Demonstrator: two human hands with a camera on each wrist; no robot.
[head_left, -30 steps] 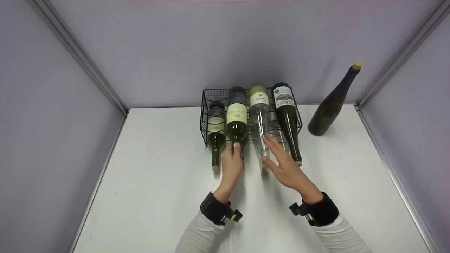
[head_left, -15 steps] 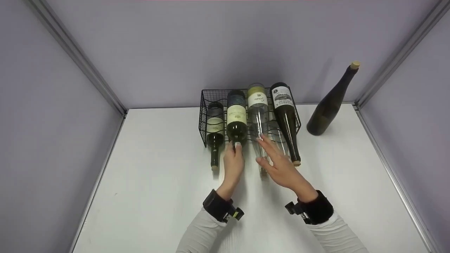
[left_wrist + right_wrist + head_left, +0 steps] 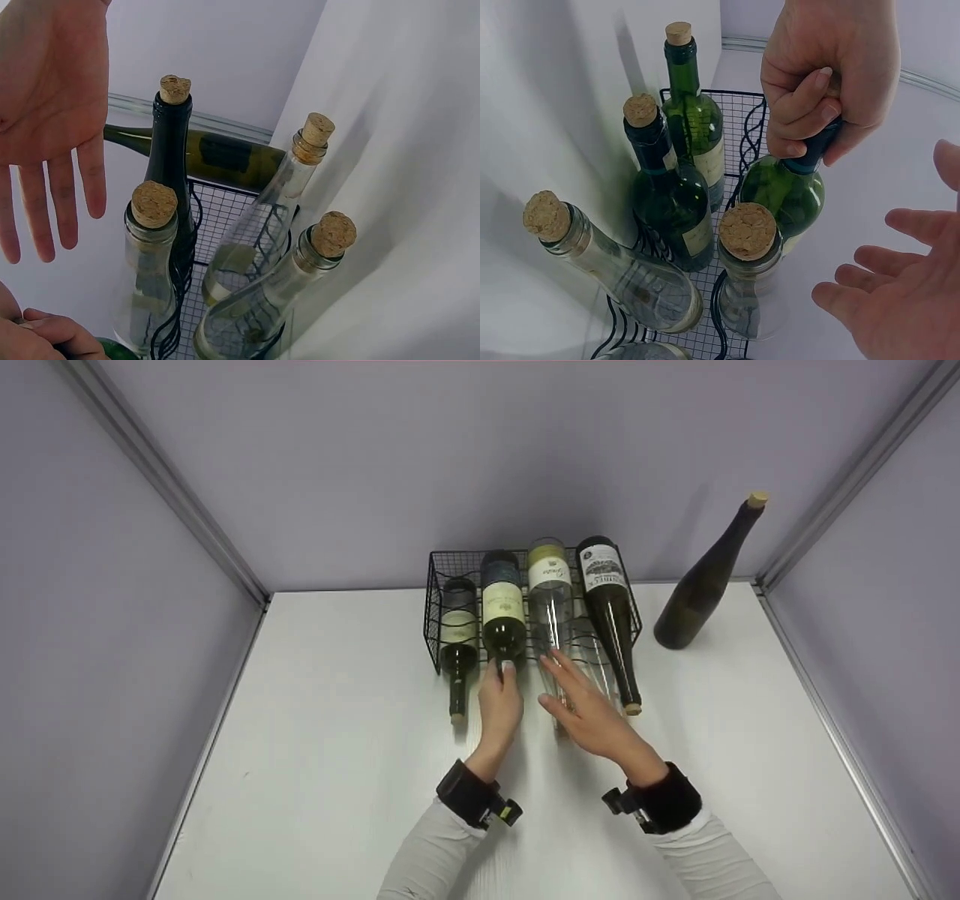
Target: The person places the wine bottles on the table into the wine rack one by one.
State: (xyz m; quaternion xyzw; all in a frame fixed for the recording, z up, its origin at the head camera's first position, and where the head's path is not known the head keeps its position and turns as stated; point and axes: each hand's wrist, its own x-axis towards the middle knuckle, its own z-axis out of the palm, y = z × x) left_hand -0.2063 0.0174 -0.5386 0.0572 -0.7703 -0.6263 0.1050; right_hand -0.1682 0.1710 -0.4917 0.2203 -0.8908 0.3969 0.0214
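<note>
My left hand [image 3: 501, 705] grips the neck of a green wine bottle [image 3: 504, 604] with a cream label, its base toward the back of a black wire rack [image 3: 454, 559]. In the right wrist view its curled fingers hide most of the neck of this green bottle [image 3: 786, 196]. My right hand [image 3: 595, 724] is open, fingers extended, and overlaps the neck of a clear bottle [image 3: 551, 600] in the head view. The left wrist view shows the palm of this right hand [image 3: 56, 82] with nothing in it.
A smaller-looking green bottle [image 3: 458, 630] lies left of the held one. A dark bottle [image 3: 611, 607] with a white label lies at the rack's right. Another corked dark bottle [image 3: 701, 592] stands right of the rack, near the back wall [image 3: 360, 472].
My right hand has moved a little left, toward the held bottle. My left hand keeps its grip on the green bottle, whose base has shifted slightly.
</note>
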